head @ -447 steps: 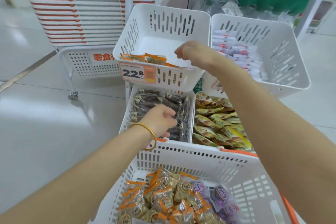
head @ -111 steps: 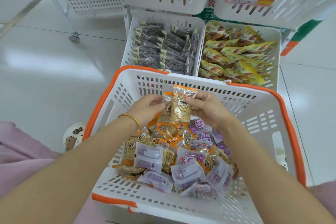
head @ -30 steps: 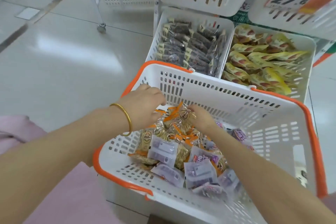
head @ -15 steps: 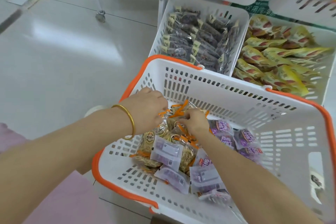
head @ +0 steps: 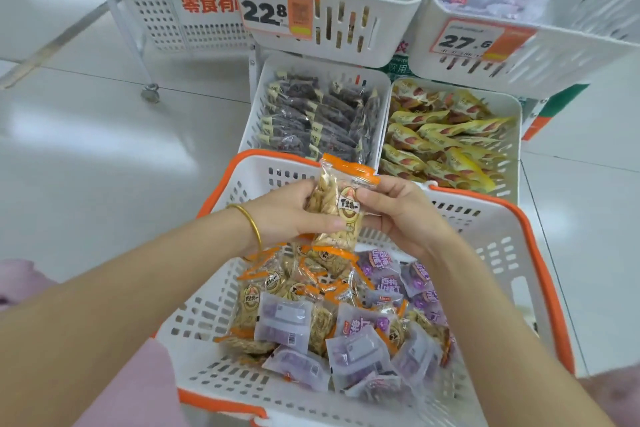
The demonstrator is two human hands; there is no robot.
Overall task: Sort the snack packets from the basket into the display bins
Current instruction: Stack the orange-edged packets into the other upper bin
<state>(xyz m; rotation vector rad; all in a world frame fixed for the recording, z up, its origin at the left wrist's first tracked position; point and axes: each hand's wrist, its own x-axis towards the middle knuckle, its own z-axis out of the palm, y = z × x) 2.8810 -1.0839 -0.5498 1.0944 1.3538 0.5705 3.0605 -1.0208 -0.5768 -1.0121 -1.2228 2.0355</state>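
Note:
A white basket with an orange rim (head: 540,239) sits in front of me, holding several orange-edged snack packets (head: 266,291) and several purple packets (head: 360,347). Above the basket's far side, my left hand (head: 287,215) and my right hand (head: 394,211) both grip a small stack of orange-edged packets (head: 337,208), held upright. The upper left display bin (head: 346,35), tagged 22.8, holds orange-edged packets of the same kind. The upper right bin (head: 554,55), tagged 27.6, holds pale purple packets.
Two lower bins stand just past the basket: the left one (head: 377,80) has dark packets, the right one (head: 512,107) yellow packets. A white wheeled rack (head: 152,10) stands at the far left on the glossy tiled floor. Pink fabric (head: 138,388) lies at the lower left.
Both hands have come up out of the pile and now hold orange-edged packets above the basket. The view has tilted up, showing the two upper bins again.

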